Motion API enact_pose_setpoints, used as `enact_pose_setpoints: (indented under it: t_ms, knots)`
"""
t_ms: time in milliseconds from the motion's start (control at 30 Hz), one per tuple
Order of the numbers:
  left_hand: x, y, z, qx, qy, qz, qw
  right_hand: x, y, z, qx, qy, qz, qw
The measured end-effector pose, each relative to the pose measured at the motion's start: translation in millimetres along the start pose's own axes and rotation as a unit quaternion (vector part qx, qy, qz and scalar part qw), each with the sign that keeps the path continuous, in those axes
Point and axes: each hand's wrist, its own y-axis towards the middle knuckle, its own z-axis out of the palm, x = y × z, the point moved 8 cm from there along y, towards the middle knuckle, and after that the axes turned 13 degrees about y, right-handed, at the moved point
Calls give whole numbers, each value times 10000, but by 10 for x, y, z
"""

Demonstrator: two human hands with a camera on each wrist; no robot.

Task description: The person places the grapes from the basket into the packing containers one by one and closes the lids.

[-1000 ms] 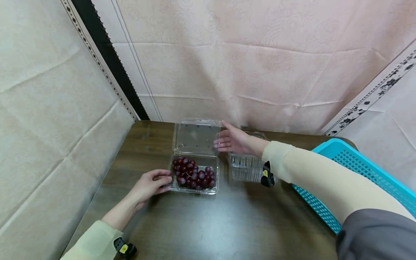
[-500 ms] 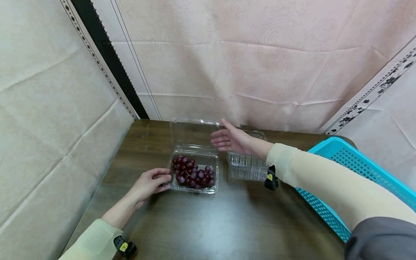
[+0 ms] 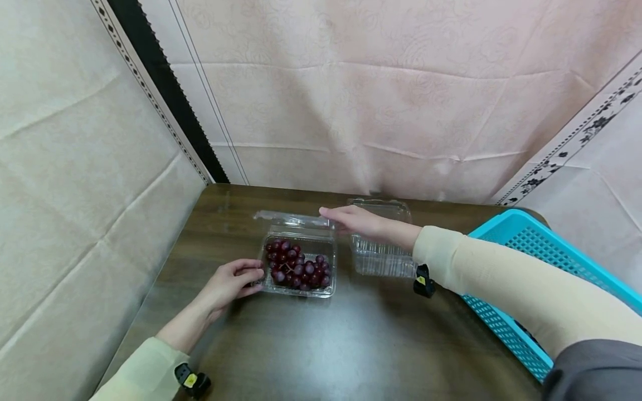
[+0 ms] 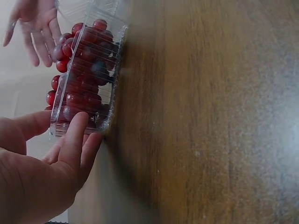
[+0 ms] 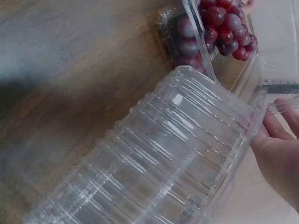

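A clear plastic clamshell box point(image 3: 328, 295) stands on the table with a bunch of red grapes point(image 3: 298, 273) inside. Its hinged lid point(image 3: 291, 220) is raised and tilts forward over the back of the box. My left hand point(image 3: 223, 287) touches the left end of the box with extended fingers; in the left wrist view the thumb lies at the rim and the other fingers along the ribbed wall. At the lid's right end is my right hand point(image 3: 360, 221), fingers extended and partly hidden behind the clear plastic. In the right wrist view the grapes show beyond another clear box.
Right of the grape box stands another clear plastic box point(image 3: 383, 259), partly under my right forearm. A turquoise perforated basket point(image 3: 536, 242) sits at the table's right side, partly covered by my right sleeve. Cloth curtains point(image 3: 351, 111) hang behind the wooden table point(image 3: 301, 351).
The lid has swung forward from lying back to a raised slant. My right hand has moved slightly left and turned palm-down with it. The left hand has stayed at the box's left end.
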Motion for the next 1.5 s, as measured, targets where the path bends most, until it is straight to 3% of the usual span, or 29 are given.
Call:
enact_pose_setpoints:
  t_ms: [100, 200, 367, 767, 1133, 1500]
  knots:
    - [12, -8, -1, 8, 11, -21, 10000, 18, -37, 20, -28, -959, -153, 9953]
    - [24, -9, -8, 1, -27, -29, 10000, 31, -64, 46, -40, -1747, -309, 9841]
    - [42, -11, -7, 25, -100, -21, 9999, 45, -107, 154, 150, -2459, -560, 9676]
    - [62, -32, -74, 136, -337, -42, 9993, 22, -187, 380, 636, -3383, -1167, 9316]
    - [-30, -57, -248, 28, -189, -120, 9997, -19, -263, 467, 744, -3906, -1263, 9088]
    - [-112, -125, -235, 183, 106, -85, 9997, -94, -331, 541, 774, -4493, -1373, 8794]
